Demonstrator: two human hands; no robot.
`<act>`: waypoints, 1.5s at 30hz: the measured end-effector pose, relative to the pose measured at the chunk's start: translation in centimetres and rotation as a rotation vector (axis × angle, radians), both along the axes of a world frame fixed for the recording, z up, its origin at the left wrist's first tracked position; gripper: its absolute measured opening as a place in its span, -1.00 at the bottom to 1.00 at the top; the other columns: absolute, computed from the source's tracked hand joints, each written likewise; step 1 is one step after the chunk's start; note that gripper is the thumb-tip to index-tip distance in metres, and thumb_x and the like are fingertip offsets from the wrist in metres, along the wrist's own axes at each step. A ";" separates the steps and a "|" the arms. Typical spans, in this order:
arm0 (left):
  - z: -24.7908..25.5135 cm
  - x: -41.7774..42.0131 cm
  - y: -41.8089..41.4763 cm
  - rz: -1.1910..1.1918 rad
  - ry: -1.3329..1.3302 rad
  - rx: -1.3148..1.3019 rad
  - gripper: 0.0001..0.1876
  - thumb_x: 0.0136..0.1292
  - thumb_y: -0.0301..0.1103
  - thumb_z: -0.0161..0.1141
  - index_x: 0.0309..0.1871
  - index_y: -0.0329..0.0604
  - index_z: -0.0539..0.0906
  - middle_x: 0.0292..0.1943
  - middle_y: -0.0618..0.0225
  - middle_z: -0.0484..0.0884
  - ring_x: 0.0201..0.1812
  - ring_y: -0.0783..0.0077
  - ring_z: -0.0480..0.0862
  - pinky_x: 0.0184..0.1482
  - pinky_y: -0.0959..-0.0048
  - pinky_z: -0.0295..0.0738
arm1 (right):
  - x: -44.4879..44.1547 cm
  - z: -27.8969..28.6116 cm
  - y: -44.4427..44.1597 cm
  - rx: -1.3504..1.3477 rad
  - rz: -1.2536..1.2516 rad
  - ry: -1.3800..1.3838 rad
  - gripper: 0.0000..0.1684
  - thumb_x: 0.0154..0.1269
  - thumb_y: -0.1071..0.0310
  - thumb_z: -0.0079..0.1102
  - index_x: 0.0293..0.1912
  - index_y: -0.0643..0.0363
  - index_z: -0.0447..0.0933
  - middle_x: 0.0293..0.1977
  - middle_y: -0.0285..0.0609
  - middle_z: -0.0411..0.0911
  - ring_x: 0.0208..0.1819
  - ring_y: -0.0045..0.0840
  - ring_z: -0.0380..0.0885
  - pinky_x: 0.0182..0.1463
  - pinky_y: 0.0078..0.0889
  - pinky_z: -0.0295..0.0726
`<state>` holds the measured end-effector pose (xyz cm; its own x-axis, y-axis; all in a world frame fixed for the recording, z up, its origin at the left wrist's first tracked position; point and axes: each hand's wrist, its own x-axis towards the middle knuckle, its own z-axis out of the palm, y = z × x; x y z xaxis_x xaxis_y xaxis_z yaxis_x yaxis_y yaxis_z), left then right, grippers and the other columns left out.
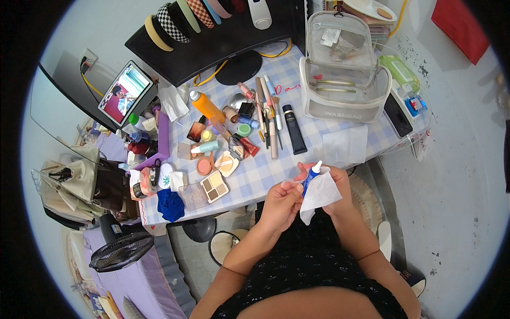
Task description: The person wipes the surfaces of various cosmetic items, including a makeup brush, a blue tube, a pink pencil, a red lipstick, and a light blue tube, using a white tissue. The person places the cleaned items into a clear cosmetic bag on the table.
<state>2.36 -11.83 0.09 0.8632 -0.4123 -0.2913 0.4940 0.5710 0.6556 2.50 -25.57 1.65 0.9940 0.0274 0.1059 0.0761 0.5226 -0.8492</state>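
Between my hands, in front of the table edge, is a small blue tube [309,181] with a white pointed tip. My left hand [283,199] pinches the tube from its side. In my right hand [338,185] is a white wipe [320,193], draped over part of the tube and hanging down. Some fingers are hidden behind the wipe. On the table beyond lies a black squeeze tube [295,129], and a thin white sheet [345,144] sits at the edge to its right. An open eyeshadow palette [215,186] is to the left of my hands.
A clear wash bag [344,107] stands open at the back right, near a phone [398,117]. Several brushes and pencils [273,131] and an orange spray can [207,107] crowd the middle. A purple box [163,135], a tablet [125,93] and a fan [121,251] are leftward.
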 end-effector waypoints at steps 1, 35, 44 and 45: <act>0.3 0.0 0.0 -0.048 0.060 -0.031 -0.89 0.27 -0.43 0.03 -0.26 -0.29 0.52 -0.45 0.30 0.61 -0.43 0.54 0.61 -0.33 0.60 0.55 | 0.0 -0.1 -0.1 0.032 0.007 0.005 -0.67 0.06 0.46 0.18 -0.13 0.35 0.49 -0.31 -0.05 0.58 -0.28 -0.47 0.57 0.06 -0.31 0.39; 1.5 1.5 1.2 0.363 -0.338 0.187 -0.86 0.24 -0.51 0.05 -0.20 -0.37 0.56 -0.16 0.25 0.52 -0.19 0.44 0.53 -0.13 0.47 0.51 | -0.4 0.0 -1.1 -0.386 -0.080 0.202 -0.83 0.09 0.53 0.20 -0.26 0.35 0.55 -0.45 -0.31 0.56 -0.42 -0.80 0.44 -0.37 -0.73 0.42; 1.6 1.2 1.2 0.374 -0.274 0.182 -0.86 0.23 -0.51 0.06 -0.19 -0.35 0.57 -0.14 0.23 0.53 -0.18 0.44 0.57 -0.11 0.48 0.58 | 0.0 -0.8 -1.4 -0.304 -0.298 0.020 -0.92 0.06 0.56 0.21 -0.39 0.35 0.50 -0.50 -0.25 0.56 -0.46 -0.74 0.50 -0.37 -0.72 0.46; 1.6 1.1 1.1 0.372 -0.270 0.162 -0.86 0.23 -0.52 0.07 -0.18 -0.35 0.57 -0.14 0.24 0.52 -0.18 0.45 0.56 -0.10 0.49 0.57 | 0.0 -0.8 -1.3 -0.283 -0.314 0.025 -0.92 0.05 0.56 0.21 -0.40 0.34 0.50 -0.51 -0.26 0.56 -0.46 -0.74 0.50 -0.36 -0.71 0.45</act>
<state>3.44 -10.70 1.69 0.9970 -0.0297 -0.0721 0.0764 0.5565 0.8273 2.50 -26.88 0.84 0.9609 -0.2525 0.1138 0.1723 0.2233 -0.9594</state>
